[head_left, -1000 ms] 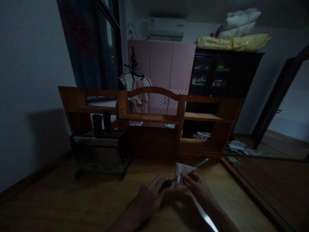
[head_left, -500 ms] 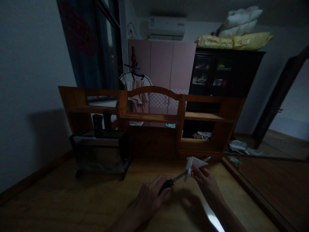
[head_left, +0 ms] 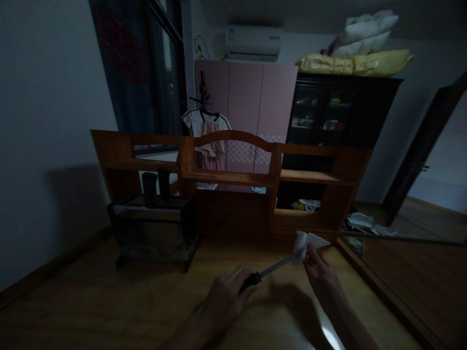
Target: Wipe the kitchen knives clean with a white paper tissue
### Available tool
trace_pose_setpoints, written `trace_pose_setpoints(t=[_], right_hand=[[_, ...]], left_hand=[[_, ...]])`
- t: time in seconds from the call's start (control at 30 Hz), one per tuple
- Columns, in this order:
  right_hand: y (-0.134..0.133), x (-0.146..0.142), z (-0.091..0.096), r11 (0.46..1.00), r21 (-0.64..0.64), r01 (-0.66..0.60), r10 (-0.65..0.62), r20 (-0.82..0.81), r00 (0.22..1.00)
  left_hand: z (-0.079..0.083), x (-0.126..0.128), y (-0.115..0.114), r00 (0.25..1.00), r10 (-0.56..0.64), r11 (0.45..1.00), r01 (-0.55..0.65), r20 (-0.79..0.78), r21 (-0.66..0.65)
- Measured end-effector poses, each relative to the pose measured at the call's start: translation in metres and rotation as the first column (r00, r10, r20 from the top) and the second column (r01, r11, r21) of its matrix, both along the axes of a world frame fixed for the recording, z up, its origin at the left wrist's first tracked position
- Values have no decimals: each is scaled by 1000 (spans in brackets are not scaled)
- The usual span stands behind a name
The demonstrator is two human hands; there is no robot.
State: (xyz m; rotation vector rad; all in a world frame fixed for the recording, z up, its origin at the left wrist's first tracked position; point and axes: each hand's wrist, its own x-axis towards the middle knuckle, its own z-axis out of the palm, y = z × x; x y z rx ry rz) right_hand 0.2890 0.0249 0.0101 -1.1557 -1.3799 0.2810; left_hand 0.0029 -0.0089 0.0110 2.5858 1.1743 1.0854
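Observation:
My left hand [head_left: 229, 294] is closed round the black handle of a sharpening steel [head_left: 278, 267], whose thin grey rod slants up to the right above the wooden tabletop. At the rod's far end, my right hand [head_left: 319, 267] pinches a white tissue [head_left: 303, 245] wrapped about it. The tip is hidden inside the tissue. To the left stands a dark knife block [head_left: 151, 231] with two black handles [head_left: 149, 189] sticking up out of it.
A wooden shelf unit [head_left: 226, 180] runs along the back of the tabletop [head_left: 109, 306]. A raised wooden edge [head_left: 375, 287] borders the right side. Beyond are a pink wardrobe [head_left: 244, 97], a black cabinet [head_left: 346, 107] and hanging clothes [head_left: 207, 129].
My right hand has slid the tissue up and right along the rod to its far end, covering the tip that stuck out before. My left hand has stayed nearly still.

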Motion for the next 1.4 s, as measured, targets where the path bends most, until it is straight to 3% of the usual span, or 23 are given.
trace_pose_setpoints(t=[0.2, 0.33, 0.43, 0.57, 0.97, 1.17, 1.23, 1.3, 1.4], right_hand=[[-11, -29, 8, 971, -178, -162, 120, -226, 967], [-22, -52, 8, 847, -282, -452, 259, -523, 812], [-28, -67, 9, 771, -330, -545, 307, -557, 772], [-30, -73, 10, 750, -335, -570, 334, -551, 764], [-23, -54, 8, 846, -233, -480, 331, -475, 815], [-18, -45, 9, 916, -221, -335, 208, -452, 867], [-18, -38, 15, 951, -209, -229, 141, -365, 920], [-19, -27, 21, 984, -159, -81, 52, -179, 982], [-20, -7, 24, 995, -65, 76, -72, 74, 995]], left_hand=[[0, 0, 1, 1000, 9, 1000, -9, -6, 15], [0, 1, 2, 1000, 12, 1000, -12, -4, 0], [1, 2, 2, 1000, 6, 1000, -6, -6, -20], [5, 2, 1, 1000, -14, 1000, 14, -7, -1], [4, 3, 2, 1000, -16, 999, 15, -4, -33], [4, 2, 1, 1000, -20, 999, 19, -9, -39], [4, 2, 1, 1000, -12, 999, 12, -5, -34], [5, 2, 0, 1000, -3, 1000, 2, -8, -22], [7, 3, -2, 1000, 9, 1000, -9, -16, -11]])
